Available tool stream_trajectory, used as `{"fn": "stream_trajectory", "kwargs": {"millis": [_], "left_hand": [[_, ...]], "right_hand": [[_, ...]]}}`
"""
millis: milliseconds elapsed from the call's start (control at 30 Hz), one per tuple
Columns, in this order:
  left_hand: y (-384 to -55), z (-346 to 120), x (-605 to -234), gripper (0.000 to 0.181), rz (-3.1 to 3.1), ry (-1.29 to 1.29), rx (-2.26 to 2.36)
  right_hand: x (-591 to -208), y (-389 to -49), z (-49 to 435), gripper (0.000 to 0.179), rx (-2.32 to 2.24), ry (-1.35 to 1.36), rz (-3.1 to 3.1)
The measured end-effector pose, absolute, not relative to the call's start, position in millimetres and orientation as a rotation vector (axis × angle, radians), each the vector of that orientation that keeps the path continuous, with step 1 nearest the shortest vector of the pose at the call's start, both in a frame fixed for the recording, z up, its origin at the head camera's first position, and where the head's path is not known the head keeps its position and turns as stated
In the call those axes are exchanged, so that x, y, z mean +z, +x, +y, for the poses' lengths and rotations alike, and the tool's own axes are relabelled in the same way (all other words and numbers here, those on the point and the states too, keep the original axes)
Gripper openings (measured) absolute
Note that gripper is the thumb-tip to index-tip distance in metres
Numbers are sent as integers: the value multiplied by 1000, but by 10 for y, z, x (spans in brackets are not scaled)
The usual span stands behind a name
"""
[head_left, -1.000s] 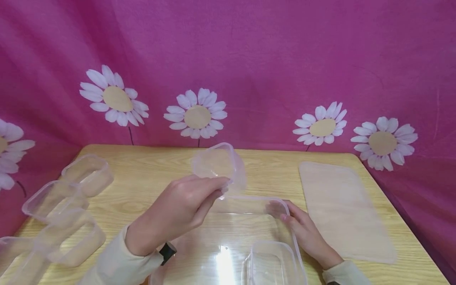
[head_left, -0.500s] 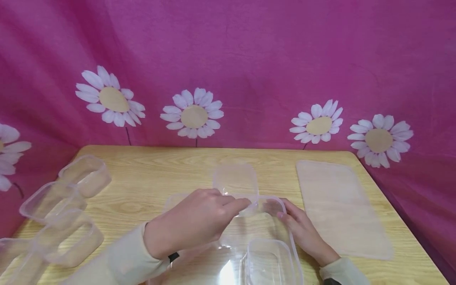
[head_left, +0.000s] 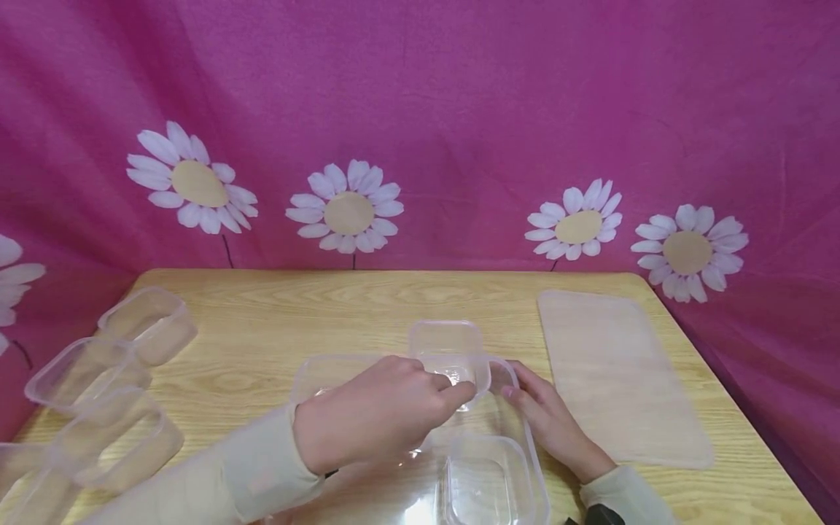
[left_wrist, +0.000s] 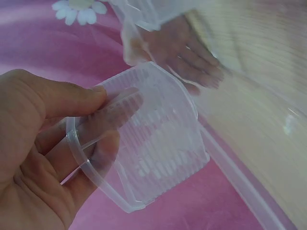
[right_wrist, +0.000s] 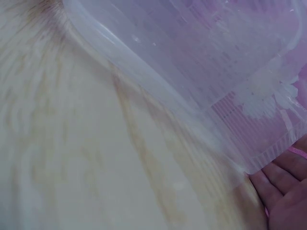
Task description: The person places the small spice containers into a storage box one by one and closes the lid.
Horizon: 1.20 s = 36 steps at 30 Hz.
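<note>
My left hand [head_left: 380,412] reaches across the large clear plastic container [head_left: 534,463] and grips a small clear container [head_left: 446,337] by its rim. In the left wrist view the thumb lies on one side of the ribbed wall, and the fingers show through from the other. The held container tilts over the far right part of the large one. My right hand [head_left: 554,423] holds the large container's far right corner, thumb at the rim and fingers along the outside wall. A second small container [head_left: 488,477] sits inside the large one, at the near right.
Several more small clear containers [head_left: 147,321] stand in a cluster at the table's left side. A flat, frosted rectangular lid [head_left: 623,379] lies to the right. Behind the wooden table [head_left: 262,313] hangs a magenta cloth [head_left: 446,131] with white daisies.
My left hand has moved right and slightly down with the small container, from beyond the large container's back edge to its far right corner. The right hand keeps its hold there.
</note>
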State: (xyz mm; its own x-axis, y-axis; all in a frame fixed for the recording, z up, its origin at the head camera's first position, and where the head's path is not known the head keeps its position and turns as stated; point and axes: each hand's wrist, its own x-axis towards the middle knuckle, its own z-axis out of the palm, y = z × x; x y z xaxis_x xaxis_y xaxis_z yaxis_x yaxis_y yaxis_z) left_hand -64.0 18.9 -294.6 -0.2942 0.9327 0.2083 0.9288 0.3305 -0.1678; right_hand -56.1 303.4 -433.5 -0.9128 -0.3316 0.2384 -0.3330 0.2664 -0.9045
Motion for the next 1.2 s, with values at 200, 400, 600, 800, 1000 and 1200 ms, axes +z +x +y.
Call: {"fn": "stream_trajectory", "kwargs": {"millis": [200,400,600,800,1000,1200], "left_hand": [[-572,335,-2963,28,-2222,-1673,122],[-594,462,-3114,12,-2261,-1706,142],[-607,539,-3200,14,-2358,-1722,147],[-631,596,-3245,16,-2367,-1748,82],[-675,655,-3346,19,-2429,-1756,-53],[-711,695,-3414,12,-2449,-1778,-211]], "right_hand": [[-4328,-569,3066,38,1697,599,-2518],[-4329,-574,3074,38,1730,601,-2528],[-4317,-573,3043,43,1746,571,-2551],[-4302,-564,3035,45,1698,536,-2565],[-4310,-557,3033,49,1658,510,-2579],[-4332,-553,3048,50,1664,557,-2565]]}}
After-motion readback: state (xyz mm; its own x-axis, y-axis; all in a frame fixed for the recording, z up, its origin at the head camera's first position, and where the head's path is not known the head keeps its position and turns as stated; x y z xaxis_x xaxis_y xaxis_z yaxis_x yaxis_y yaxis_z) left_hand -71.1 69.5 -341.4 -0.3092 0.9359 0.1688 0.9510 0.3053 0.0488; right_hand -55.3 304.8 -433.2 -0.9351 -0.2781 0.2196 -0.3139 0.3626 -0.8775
